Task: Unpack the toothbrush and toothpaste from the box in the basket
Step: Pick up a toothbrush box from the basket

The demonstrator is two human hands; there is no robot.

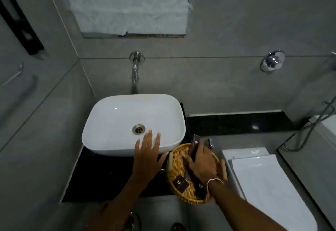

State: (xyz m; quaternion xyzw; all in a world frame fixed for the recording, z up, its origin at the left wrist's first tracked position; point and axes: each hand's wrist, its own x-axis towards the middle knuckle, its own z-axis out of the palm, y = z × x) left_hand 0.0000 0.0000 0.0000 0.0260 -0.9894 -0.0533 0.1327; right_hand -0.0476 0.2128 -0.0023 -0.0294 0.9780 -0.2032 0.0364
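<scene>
A round wicker basket (177, 159) sits on the black counter, right of the basin. Inside it my right hand (201, 164) grips a long dark brown box (195, 144), whose far end sticks up past my fingers. A small square dark packet (180, 183) and another dark box (200, 189) lie in the near part of the basket, partly under my wrist. My left hand (148, 155) hovers flat with fingers spread over the basin's front rim, holding nothing. No toothbrush or toothpaste is visible.
A white basin (116, 121) stands on the black counter (101, 174) under a wall tap (135, 70). A white toilet lid (269, 185) lies right of the basket. A small dark item (211, 143) stands behind the basket. A covered mirror hangs above.
</scene>
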